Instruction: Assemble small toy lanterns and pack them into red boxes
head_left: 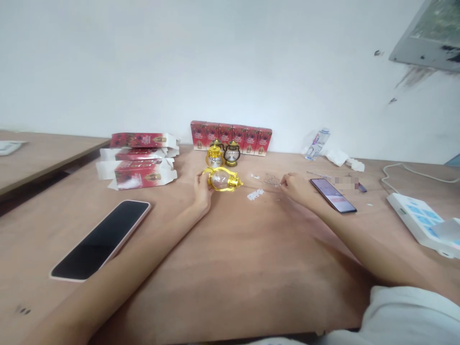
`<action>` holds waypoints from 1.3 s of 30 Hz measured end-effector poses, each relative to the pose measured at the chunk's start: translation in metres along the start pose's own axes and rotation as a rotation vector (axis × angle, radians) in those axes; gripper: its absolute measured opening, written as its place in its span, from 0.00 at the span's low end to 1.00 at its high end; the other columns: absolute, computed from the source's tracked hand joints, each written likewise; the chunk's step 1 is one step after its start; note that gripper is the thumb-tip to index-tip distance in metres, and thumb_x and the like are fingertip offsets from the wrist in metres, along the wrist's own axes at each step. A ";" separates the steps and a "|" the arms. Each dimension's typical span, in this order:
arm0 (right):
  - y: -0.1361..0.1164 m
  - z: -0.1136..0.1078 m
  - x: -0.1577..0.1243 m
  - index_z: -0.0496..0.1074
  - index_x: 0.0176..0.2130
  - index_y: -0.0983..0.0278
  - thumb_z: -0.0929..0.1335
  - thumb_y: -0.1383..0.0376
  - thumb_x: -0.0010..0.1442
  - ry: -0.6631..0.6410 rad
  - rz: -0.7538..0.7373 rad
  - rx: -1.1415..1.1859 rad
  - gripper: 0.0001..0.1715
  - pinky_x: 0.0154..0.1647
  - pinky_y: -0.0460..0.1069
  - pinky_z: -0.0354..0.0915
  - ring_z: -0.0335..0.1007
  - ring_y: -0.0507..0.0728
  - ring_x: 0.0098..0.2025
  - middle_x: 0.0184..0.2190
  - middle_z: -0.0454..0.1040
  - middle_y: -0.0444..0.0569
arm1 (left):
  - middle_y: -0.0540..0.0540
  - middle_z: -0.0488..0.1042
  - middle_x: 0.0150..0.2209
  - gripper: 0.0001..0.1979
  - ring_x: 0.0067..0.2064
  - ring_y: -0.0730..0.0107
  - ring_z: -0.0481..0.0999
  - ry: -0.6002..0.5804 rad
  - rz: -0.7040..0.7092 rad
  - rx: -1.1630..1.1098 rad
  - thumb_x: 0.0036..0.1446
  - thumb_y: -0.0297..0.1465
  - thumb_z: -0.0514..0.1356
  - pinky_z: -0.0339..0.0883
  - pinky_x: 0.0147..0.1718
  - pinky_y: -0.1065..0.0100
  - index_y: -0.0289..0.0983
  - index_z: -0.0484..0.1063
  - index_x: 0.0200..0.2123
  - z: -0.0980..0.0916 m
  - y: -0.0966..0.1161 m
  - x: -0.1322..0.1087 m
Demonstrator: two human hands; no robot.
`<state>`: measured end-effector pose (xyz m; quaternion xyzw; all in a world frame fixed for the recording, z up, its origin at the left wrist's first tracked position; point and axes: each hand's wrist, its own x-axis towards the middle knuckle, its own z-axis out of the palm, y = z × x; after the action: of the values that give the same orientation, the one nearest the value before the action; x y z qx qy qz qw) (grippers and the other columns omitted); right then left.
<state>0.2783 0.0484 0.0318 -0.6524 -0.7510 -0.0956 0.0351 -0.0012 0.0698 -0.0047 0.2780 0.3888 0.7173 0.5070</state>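
Observation:
My left hand (pixel 203 191) is closed around the base of a small gold lantern (pixel 220 179) with a clear globe, tipped on its side so its top points right. My right hand (pixel 293 186) has its fingers pinched together at a pile of thin wire pieces (pixel 272 181); what is between the fingertips is too small to make out. White plastic bits (pixel 255 194) lie between the hands. Behind the held lantern stand another gold lantern (pixel 214 157) and a dark bronze lantern (pixel 232 154), with a further dark one partly hidden.
Red boxes (pixel 232 136) stand in a row by the wall. Opened red cartons (pixel 142 173) are stacked at left. A large phone (pixel 102 242) lies near my left forearm, a smaller phone (pixel 333 195) by my right. A bottle (pixel 318 143), crumpled tissue (pixel 338 156) and power strip (pixel 424 223) are at right.

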 end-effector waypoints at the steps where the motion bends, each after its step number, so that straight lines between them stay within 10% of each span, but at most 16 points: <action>1: -0.001 -0.004 -0.001 0.73 0.37 0.69 0.60 0.70 0.57 0.027 0.003 0.061 0.14 0.38 0.47 0.60 0.70 0.57 0.39 0.37 0.75 0.56 | 0.53 0.69 0.30 0.11 0.30 0.74 0.71 -0.020 -0.022 -0.002 0.45 0.34 0.59 0.67 0.26 0.72 0.39 0.62 0.33 0.000 0.002 -0.001; 15: -0.059 -0.049 -0.011 0.69 0.28 0.65 0.65 0.52 0.56 0.037 -0.194 1.093 0.18 0.29 0.46 0.63 0.67 0.50 0.26 0.24 0.74 0.46 | 0.50 0.71 0.29 0.06 0.32 0.70 0.72 -0.046 -0.132 0.030 0.54 0.33 0.52 0.70 0.33 0.66 0.38 0.64 0.27 0.004 0.003 -0.004; 39: -0.084 -0.026 0.004 0.65 0.22 0.63 0.68 0.56 0.52 0.245 0.016 1.176 0.15 0.22 0.45 0.64 0.67 0.50 0.20 0.17 0.70 0.42 | 0.54 0.64 0.24 0.06 0.28 0.76 0.68 -0.019 0.000 -0.028 0.50 0.34 0.53 0.67 0.28 0.73 0.39 0.60 0.25 0.003 0.003 -0.008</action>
<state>0.1930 0.0363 0.0498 -0.5133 -0.6636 0.2616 0.4773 0.0025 0.0631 -0.0008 0.2778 0.3737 0.7201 0.5144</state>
